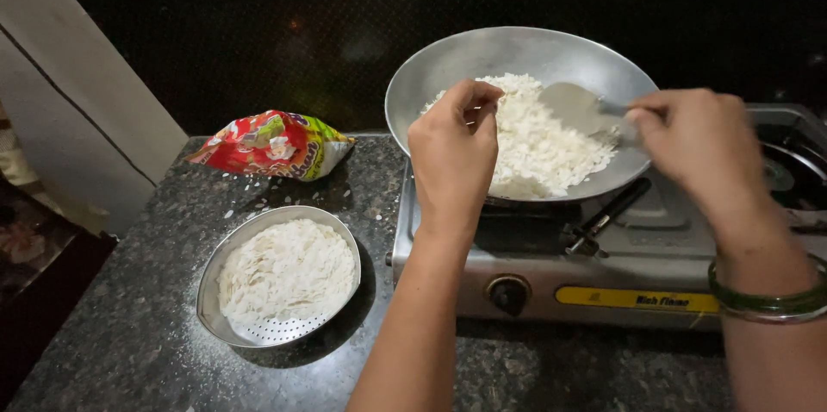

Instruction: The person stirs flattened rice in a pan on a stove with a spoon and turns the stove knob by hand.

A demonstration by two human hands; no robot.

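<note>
A wide metal pan (457,63) sits on a steel gas stove (637,248) and holds a heap of white flattened rice flakes (538,145). My left hand (452,153) hovers over the pan's near edge with fingertips pinched on a few flakes. My right hand (698,140) grips the handle of a flat metal spatula (573,106), whose blade rests on the flakes. Green bangles circle my right wrist.
A perforated steel bowl (211,287) with more white flakes stands on the dark granite counter (129,343) at the left. Behind it lies a red and yellow plastic packet (271,145). Stray flakes dot the counter. The stove's black knob (508,294) faces me.
</note>
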